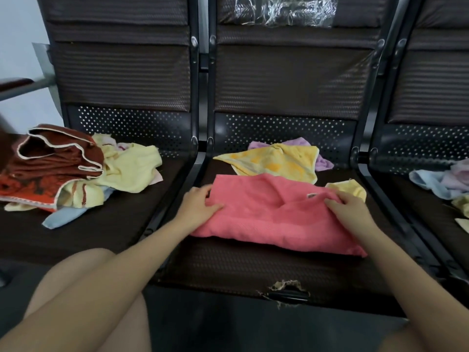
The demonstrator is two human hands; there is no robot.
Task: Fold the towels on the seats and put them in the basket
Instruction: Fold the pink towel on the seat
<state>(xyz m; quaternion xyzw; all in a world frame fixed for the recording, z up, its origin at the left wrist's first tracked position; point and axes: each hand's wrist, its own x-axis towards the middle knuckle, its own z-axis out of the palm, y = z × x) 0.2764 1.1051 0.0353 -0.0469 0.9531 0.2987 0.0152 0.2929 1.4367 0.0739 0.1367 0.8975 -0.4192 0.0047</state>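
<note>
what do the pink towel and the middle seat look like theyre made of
Pink towel: soft terry-like cloth, matte, going by its fuzzy nap and limp folds. Middle seat: dark woven-textured covering, probably synthetic, torn at the front edge; the perforated panel behind looks like painted metal.

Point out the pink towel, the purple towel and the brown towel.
pink towel (266, 212), head view, middle of the cloth
purple towel (322, 162), head view, right-hand part
brown towel (53, 158), head view, middle folds

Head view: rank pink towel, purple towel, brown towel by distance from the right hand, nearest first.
1. Pink towel, middle seat, under the right hand.
2. Purple towel, back of the same seat.
3. Brown towel, far-left seat.
</note>
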